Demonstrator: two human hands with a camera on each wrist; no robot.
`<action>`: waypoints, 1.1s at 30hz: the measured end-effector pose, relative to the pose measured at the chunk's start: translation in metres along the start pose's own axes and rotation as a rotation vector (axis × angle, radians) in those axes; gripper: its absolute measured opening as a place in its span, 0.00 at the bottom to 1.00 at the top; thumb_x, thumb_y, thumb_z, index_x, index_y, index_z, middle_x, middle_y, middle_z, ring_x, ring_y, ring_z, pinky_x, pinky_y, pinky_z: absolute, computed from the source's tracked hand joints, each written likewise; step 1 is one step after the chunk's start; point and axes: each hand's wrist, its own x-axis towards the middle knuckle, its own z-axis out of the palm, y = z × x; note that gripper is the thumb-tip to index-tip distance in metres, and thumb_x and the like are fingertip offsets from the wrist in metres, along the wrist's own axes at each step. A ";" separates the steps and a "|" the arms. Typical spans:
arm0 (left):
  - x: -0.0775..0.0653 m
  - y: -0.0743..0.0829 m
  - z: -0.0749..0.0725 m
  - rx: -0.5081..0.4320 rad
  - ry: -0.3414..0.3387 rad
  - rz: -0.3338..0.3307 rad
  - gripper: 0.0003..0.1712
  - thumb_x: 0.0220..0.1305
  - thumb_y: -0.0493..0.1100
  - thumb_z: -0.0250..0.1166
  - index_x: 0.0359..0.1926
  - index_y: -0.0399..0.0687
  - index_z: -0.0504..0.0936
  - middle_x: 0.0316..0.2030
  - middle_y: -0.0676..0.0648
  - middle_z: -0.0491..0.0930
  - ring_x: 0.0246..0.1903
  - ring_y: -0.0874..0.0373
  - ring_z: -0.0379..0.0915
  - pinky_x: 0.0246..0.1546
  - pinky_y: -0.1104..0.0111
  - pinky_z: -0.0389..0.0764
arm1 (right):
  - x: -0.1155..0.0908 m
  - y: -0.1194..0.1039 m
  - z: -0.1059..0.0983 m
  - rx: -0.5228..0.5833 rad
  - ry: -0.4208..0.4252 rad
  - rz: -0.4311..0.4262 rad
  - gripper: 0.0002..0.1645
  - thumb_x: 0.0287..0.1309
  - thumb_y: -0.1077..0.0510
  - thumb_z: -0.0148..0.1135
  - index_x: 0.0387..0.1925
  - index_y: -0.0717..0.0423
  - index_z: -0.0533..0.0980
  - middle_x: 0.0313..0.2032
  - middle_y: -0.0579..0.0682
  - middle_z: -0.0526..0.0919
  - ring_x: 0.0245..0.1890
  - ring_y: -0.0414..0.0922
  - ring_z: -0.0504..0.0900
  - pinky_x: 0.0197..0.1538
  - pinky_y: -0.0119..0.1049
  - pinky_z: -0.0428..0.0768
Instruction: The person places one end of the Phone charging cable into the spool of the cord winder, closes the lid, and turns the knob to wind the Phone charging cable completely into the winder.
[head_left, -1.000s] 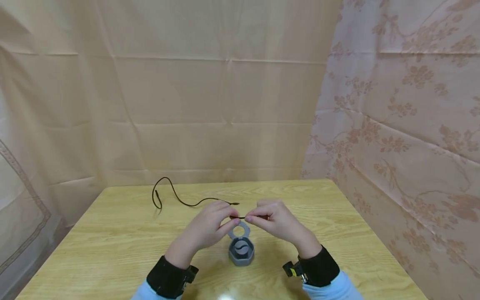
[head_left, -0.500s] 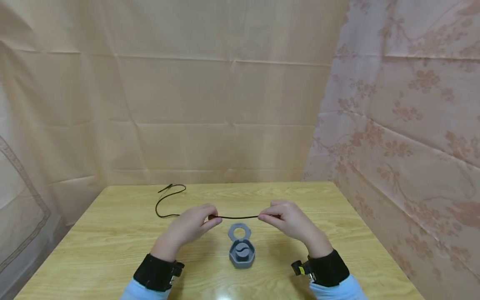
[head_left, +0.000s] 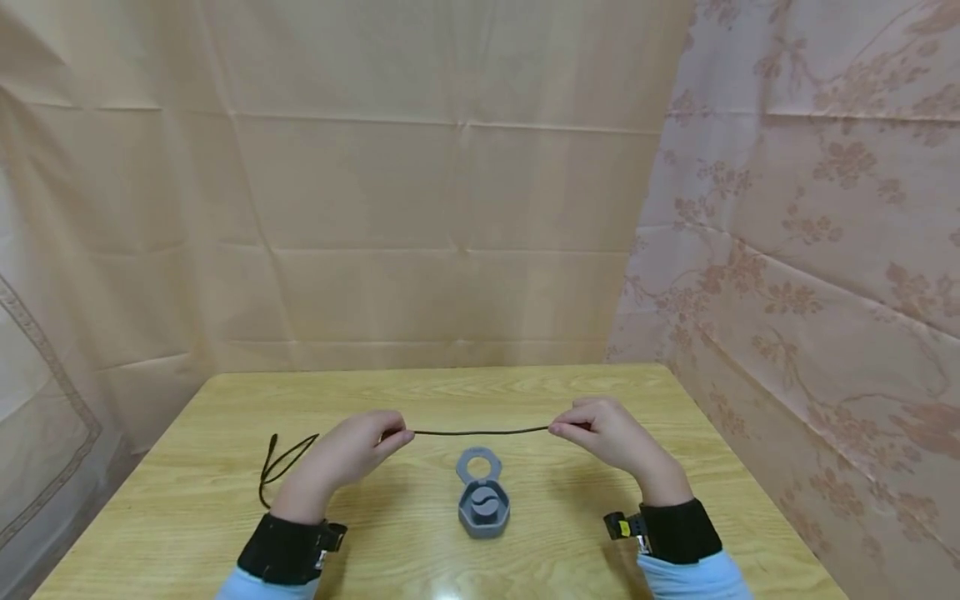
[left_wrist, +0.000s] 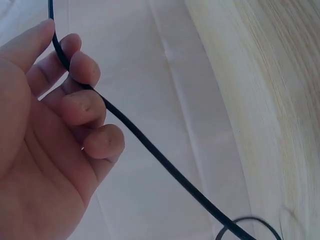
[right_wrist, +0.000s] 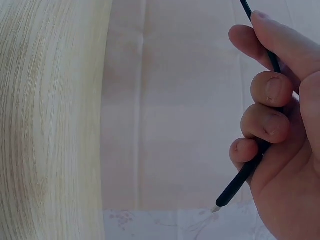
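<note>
A thin black cord [head_left: 480, 432] is stretched nearly straight between both hands above the table. My left hand [head_left: 345, 454] pinches it between thumb and fingers; in the left wrist view the cord [left_wrist: 155, 150] runs on past the curled fingers. My right hand [head_left: 615, 442] grips the other end. In the right wrist view, that end thickens into a black sleeve [right_wrist: 237, 186] with a small pale tip, sticking out below the curled fingers. Between the hands, nearer the person, sits a grey hexagonal box [head_left: 483, 530] with its ring-shaped lid [head_left: 480, 452] swung back and a round, curved-groove piece inside.
The free part of the cord hangs in a loop [head_left: 266, 477] left of the left forearm. A wood-grain table [head_left: 525, 567] lies beneath. A beige cloth [head_left: 420, 208] closes off the back and a flowered cloth [head_left: 795, 250] the right side.
My hands have drawn apart, left hand leftward and right hand rightward, so a longer stretch of cord spans between them. The cord's loose part has shifted left and toward the person. The box stays put.
</note>
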 end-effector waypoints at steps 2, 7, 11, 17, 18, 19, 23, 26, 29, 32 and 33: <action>0.001 0.002 0.000 0.020 0.019 -0.002 0.14 0.77 0.57 0.57 0.33 0.60 0.78 0.23 0.57 0.72 0.21 0.63 0.66 0.25 0.65 0.69 | 0.000 0.000 0.000 -0.004 0.005 0.009 0.06 0.68 0.53 0.67 0.39 0.44 0.89 0.27 0.34 0.78 0.24 0.34 0.70 0.27 0.31 0.72; 0.005 0.008 0.005 0.091 0.092 0.012 0.12 0.77 0.54 0.58 0.34 0.59 0.79 0.24 0.59 0.72 0.23 0.62 0.66 0.27 0.65 0.70 | 0.001 -0.003 0.004 0.006 -0.001 0.057 0.06 0.68 0.49 0.67 0.37 0.41 0.87 0.29 0.36 0.82 0.25 0.35 0.73 0.29 0.32 0.75; 0.008 0.016 0.010 0.137 0.146 0.024 0.12 0.77 0.53 0.59 0.35 0.57 0.80 0.25 0.60 0.72 0.24 0.62 0.67 0.28 0.65 0.70 | 0.005 -0.008 0.010 0.029 -0.040 0.101 0.10 0.66 0.42 0.67 0.37 0.40 0.87 0.30 0.35 0.82 0.25 0.35 0.74 0.30 0.33 0.76; 0.011 0.029 0.019 0.209 0.184 0.034 0.12 0.75 0.53 0.61 0.34 0.57 0.80 0.24 0.60 0.70 0.24 0.62 0.66 0.27 0.66 0.70 | 0.010 -0.014 0.018 0.049 -0.103 0.063 0.10 0.66 0.42 0.67 0.37 0.41 0.87 0.29 0.35 0.83 0.22 0.35 0.73 0.28 0.32 0.75; 0.011 0.030 0.020 0.218 0.187 0.039 0.12 0.75 0.54 0.62 0.33 0.57 0.80 0.24 0.60 0.70 0.24 0.62 0.65 0.27 0.66 0.70 | 0.011 -0.016 0.020 0.055 -0.116 0.055 0.10 0.66 0.43 0.67 0.38 0.41 0.87 0.29 0.35 0.83 0.22 0.35 0.73 0.27 0.32 0.75; 0.011 0.032 0.021 0.220 0.190 0.044 0.12 0.74 0.53 0.62 0.33 0.58 0.80 0.24 0.60 0.70 0.24 0.63 0.65 0.27 0.66 0.70 | 0.012 -0.016 0.021 0.066 -0.131 0.052 0.10 0.67 0.43 0.67 0.38 0.41 0.87 0.29 0.35 0.83 0.22 0.35 0.72 0.27 0.32 0.74; 0.010 0.038 0.024 0.245 0.208 0.096 0.12 0.73 0.53 0.64 0.31 0.59 0.80 0.24 0.62 0.70 0.23 0.65 0.65 0.26 0.68 0.70 | 0.015 -0.022 0.027 0.092 -0.186 0.044 0.11 0.68 0.45 0.65 0.40 0.44 0.87 0.32 0.35 0.84 0.26 0.34 0.76 0.31 0.32 0.77; 0.010 0.043 0.028 0.277 0.215 0.149 0.11 0.72 0.53 0.65 0.31 0.59 0.81 0.24 0.63 0.71 0.22 0.67 0.65 0.25 0.70 0.70 | 0.017 -0.027 0.030 0.118 -0.214 0.040 0.09 0.70 0.48 0.65 0.42 0.45 0.88 0.37 0.34 0.85 0.32 0.35 0.79 0.36 0.34 0.79; 0.010 0.048 0.032 0.296 0.220 0.184 0.10 0.71 0.52 0.66 0.31 0.57 0.83 0.24 0.63 0.72 0.22 0.68 0.65 0.24 0.71 0.69 | 0.018 -0.031 0.034 0.134 -0.233 0.019 0.09 0.71 0.51 0.64 0.44 0.45 0.87 0.38 0.35 0.84 0.34 0.35 0.80 0.38 0.34 0.80; 0.010 0.052 0.036 0.307 0.227 0.208 0.10 0.70 0.51 0.67 0.32 0.56 0.84 0.24 0.62 0.72 0.22 0.67 0.65 0.24 0.71 0.69 | 0.018 -0.034 0.038 0.126 -0.246 -0.018 0.08 0.71 0.53 0.64 0.44 0.45 0.87 0.36 0.34 0.82 0.32 0.35 0.78 0.36 0.33 0.80; 0.009 0.053 0.037 0.305 0.227 0.215 0.09 0.70 0.51 0.68 0.32 0.56 0.84 0.24 0.62 0.72 0.22 0.67 0.65 0.23 0.71 0.69 | 0.018 -0.035 0.039 0.117 -0.250 -0.031 0.07 0.70 0.54 0.64 0.43 0.45 0.87 0.35 0.34 0.81 0.31 0.35 0.77 0.35 0.33 0.79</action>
